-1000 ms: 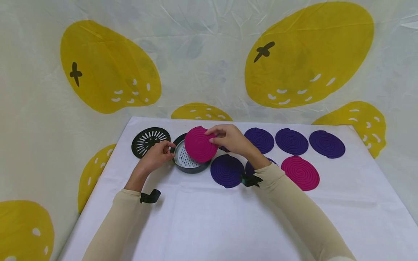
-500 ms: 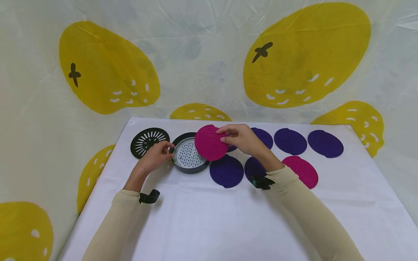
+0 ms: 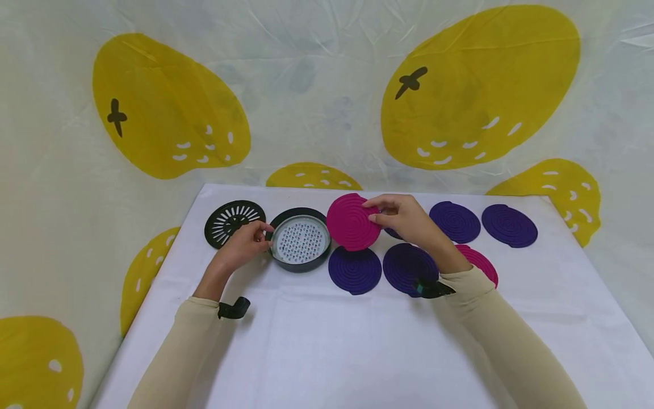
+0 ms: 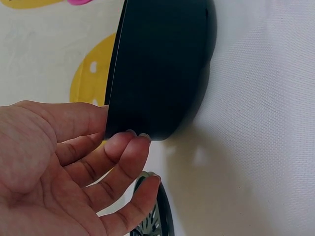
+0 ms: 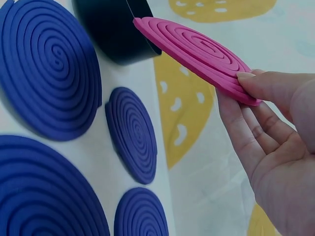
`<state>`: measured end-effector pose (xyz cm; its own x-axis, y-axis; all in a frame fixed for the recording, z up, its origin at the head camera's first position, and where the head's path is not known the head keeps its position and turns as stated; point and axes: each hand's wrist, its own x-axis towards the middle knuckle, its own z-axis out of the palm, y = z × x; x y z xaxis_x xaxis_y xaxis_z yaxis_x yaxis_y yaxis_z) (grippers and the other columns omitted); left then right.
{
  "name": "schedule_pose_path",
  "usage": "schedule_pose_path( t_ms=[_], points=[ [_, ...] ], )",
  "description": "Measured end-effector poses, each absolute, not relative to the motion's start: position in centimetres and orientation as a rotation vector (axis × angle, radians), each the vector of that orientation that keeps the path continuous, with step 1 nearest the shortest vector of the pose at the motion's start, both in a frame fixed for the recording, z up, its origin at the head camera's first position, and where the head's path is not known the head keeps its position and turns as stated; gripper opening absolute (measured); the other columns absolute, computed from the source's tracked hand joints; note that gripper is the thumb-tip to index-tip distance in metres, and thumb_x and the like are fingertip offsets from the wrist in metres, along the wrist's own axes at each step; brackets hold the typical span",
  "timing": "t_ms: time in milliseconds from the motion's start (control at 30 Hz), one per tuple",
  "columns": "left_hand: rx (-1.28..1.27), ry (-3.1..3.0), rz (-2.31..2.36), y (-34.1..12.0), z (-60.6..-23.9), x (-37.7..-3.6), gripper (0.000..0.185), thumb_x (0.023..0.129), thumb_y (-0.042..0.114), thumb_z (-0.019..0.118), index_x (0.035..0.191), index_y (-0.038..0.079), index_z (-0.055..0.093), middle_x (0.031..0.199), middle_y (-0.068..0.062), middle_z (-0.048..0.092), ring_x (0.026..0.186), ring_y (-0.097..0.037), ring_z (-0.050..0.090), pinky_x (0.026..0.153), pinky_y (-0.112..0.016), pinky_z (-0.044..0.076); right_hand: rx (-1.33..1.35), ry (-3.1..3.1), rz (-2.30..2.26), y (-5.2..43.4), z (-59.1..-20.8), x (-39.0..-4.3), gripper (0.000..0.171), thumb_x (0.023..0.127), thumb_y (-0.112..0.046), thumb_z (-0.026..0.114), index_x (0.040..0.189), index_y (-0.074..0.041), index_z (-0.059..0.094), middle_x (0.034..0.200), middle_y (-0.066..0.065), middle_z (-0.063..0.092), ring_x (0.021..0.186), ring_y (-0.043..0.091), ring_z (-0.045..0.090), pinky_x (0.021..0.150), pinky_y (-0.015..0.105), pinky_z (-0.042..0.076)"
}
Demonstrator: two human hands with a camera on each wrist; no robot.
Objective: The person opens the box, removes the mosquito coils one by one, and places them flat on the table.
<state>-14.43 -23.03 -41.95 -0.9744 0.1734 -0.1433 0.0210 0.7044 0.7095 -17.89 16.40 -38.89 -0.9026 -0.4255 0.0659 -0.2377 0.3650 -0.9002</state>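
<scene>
The right hand [image 3: 403, 218] pinches one pink coil [image 3: 352, 222] by its edge, thumb on top and fingers below, holding it tilted above the desk [image 3: 327, 341] just right of the black round holder [image 3: 300, 240]. The left hand [image 3: 245, 241] grips that holder's left wall with thumb and curled fingers. One slotted black lid [image 3: 234, 221] lies flat to its far left. Five purple coils [image 3: 355, 270] show on the desk, one mostly hidden behind the right hand, and a second pink coil [image 3: 480, 262] lies partly under the right forearm.
</scene>
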Motion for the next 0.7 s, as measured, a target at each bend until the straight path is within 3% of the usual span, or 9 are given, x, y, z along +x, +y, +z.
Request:
schedule_pose_path(
  t_ms=[300, 700],
  points=[
    [0.164, 2.714, 1.121, -23.0, -41.9, -14.4, 0.035, 0.095, 0.008, 0.068, 0.128, 0.001, 0.062, 0.087, -0.008, 0.051, 0.077, -0.022, 0.049, 0.066, -0.033, 0.043, -0.581, 2.466, -1.567, 18.9, -39.0, -17.3, 0.031, 0.095, -0.014, 0.072, 0.126, -0.011, 0.071, 0.107, 0.015, 0.071, 0.084, 0.019, 0.067, 0.072, 0.020, 0.054],
    [0.171, 2.706, 1.138, -23.0, -41.8, -14.3, 0.035, 0.095, 0.008, 0.068, 0.128, 0.000, 0.062, 0.087, -0.008, 0.052, 0.077, -0.022, 0.049, 0.066, -0.034, 0.043, -0.486, 2.473, -1.629, 21.4, -39.4, -16.5, 0.031, 0.095, -0.013, 0.073, 0.125, -0.009, 0.071, 0.116, 0.012, 0.072, 0.086, 0.013, 0.069, 0.073, 0.024, 0.057]
  ],
)
